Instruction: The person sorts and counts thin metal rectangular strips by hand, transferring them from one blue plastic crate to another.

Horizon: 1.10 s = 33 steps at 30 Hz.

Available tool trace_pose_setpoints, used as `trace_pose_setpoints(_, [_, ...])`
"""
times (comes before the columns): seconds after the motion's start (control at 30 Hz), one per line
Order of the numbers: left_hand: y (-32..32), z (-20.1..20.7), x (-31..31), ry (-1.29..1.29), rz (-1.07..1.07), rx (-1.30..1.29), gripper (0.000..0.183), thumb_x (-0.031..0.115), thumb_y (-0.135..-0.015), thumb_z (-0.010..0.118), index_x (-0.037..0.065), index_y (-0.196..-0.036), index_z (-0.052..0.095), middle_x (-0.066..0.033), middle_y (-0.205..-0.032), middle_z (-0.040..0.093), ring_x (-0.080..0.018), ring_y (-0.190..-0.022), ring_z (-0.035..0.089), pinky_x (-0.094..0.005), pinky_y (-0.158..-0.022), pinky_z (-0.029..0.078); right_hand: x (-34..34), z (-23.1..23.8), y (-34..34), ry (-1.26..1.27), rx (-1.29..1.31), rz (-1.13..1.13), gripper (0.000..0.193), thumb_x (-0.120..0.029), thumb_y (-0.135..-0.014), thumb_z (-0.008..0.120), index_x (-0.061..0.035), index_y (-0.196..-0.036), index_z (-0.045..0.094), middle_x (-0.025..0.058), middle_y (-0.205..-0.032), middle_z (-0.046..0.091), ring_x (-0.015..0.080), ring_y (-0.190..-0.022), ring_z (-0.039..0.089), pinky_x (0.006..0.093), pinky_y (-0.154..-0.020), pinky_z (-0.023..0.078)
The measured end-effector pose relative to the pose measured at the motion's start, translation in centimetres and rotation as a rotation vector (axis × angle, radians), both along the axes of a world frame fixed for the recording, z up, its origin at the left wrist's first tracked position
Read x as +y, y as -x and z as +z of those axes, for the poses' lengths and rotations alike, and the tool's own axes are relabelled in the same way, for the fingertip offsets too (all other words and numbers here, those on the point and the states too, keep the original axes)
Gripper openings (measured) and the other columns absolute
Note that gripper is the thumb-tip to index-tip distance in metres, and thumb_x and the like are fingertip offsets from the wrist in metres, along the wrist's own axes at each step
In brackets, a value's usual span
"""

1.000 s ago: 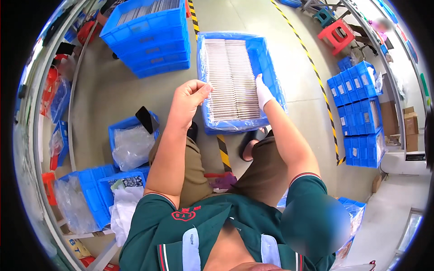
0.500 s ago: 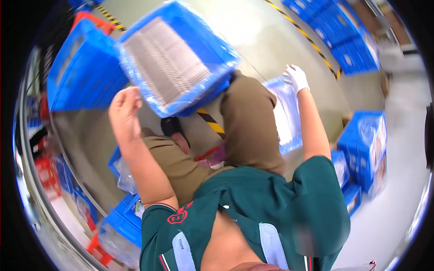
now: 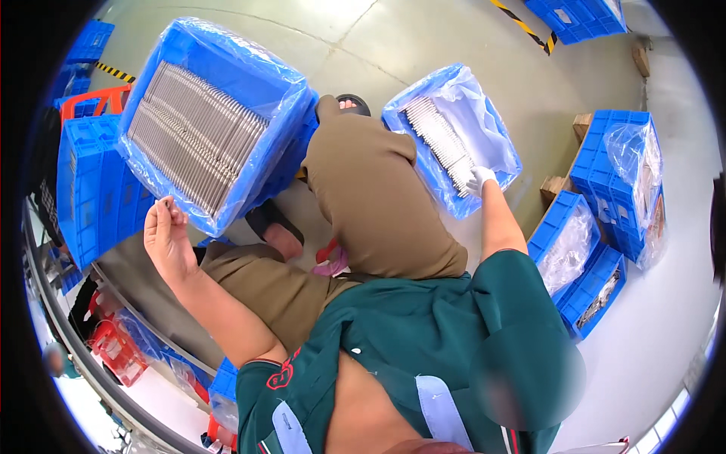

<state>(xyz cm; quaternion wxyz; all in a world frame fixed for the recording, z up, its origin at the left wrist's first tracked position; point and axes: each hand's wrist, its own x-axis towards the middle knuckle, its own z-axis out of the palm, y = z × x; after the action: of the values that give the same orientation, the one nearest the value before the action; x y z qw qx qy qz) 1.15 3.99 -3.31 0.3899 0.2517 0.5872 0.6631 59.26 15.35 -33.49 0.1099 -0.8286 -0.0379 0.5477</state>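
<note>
My bare left hand is raised beside the near left corner of a large blue crate lined with clear plastic. Its fingers are curled in against the thumb; whether they pinch something small I cannot make out. Thin grey metal strips stand packed in rows inside that crate. On the right, my right hand, in a white glove, reaches into a smaller lined blue crate. Its bent fingers are at the near end of a row of slim silvery parts; what they grip is hidden.
My bent knee is between the two crates. Stacked blue crates and a red chair stand at the left. More blue crates with plastic sheeting are on wood at the right. A metal rail curves along the left side.
My view has swung right, so the big crate appears further left. My gloved right hand has come down from above the floor into the smaller crate. My left hand stays raised near the big crate's corner.
</note>
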Motion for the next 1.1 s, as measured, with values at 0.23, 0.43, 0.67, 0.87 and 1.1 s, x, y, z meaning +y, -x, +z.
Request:
trace_pose_setpoints(0.23, [-0.2, -1.5, 1.2, 0.036, -0.009, -0.069, 0.019, 0.015, -0.089, 0.052, -0.003, -0.092, 0.057, -0.0036, -0.074, 0.049, -0.0094, -0.066, 0.041, -0.0227, -0.06, 0.033, 2.4, -10.7, -4.4, 0.027, -0.292, 0.765, 0.052, -0.038, -0.077, 0.055, -0.0079, -0.119, 0.05, 0.0179, -0.115, 0.054, 0.0303, -0.103, 0.054, 0.0388, -0.085, 0.044])
trace_pose_setpoints(0.43, [0.1, -0.9, 0.3, 0.137, 0.057, -0.006, 0.019, 0.014, -0.089, 0.051, -0.004, -0.092, 0.056, -0.004, -0.074, 0.048, -0.0099, -0.066, 0.04, -0.0232, -0.061, 0.033, 4.1, -8.3, 3.5, -0.007, -0.453, 1.113, 0.054, -0.04, -0.074, 0.05, -0.0049, -0.115, 0.055, 0.0178, -0.114, 0.055, 0.0276, -0.106, 0.053, 0.0336, -0.089, 0.041])
trace_pose_setpoints(0.67, [-0.2, -0.8, 1.3, 0.139, 0.027, -0.007, 0.019, 0.013, -0.089, 0.05, -0.004, -0.093, 0.056, -0.0047, -0.074, 0.047, -0.0109, -0.066, 0.038, -0.0237, -0.061, 0.033, 5.3, -6.0, 5.0, 0.165, -0.471, 1.005, 0.047, -0.032, -0.074, 0.045, -0.0034, -0.109, 0.059, 0.0189, -0.115, 0.054, 0.0293, -0.109, 0.051, 0.0351, -0.09, 0.04])
trace_pose_setpoints(0.87, [-0.4, -1.0, 1.8, 0.168, 0.025, 0.006, 0.02, 0.015, -0.089, 0.05, -0.004, -0.094, 0.056, -0.0033, -0.073, 0.045, -0.0112, -0.067, 0.037, -0.0238, -0.062, 0.032, 5.0, -8.7, 3.1, 0.1, -0.539, 1.04, 0.051, -0.037, -0.074, 0.049, -0.0039, -0.112, 0.056, 0.0197, -0.115, 0.054, 0.0305, -0.108, 0.052, 0.0357, -0.091, 0.04])
trace_pose_setpoints(1.1, [-0.3, -1.5, 1.3, 0.169, 0.065, 0.025, 0.019, 0.013, -0.09, 0.05, -0.004, -0.093, 0.056, -0.0039, -0.073, 0.047, -0.0103, -0.065, 0.038, -0.0237, -0.06, 0.032, 2.8, -9.0, 5.3, -0.264, -0.673, 0.933, 0.048, -0.034, -0.078, 0.046, -0.0045, -0.114, 0.055, 0.0206, -0.114, 0.054, 0.0312, -0.106, 0.052, 0.0368, -0.09, 0.041])
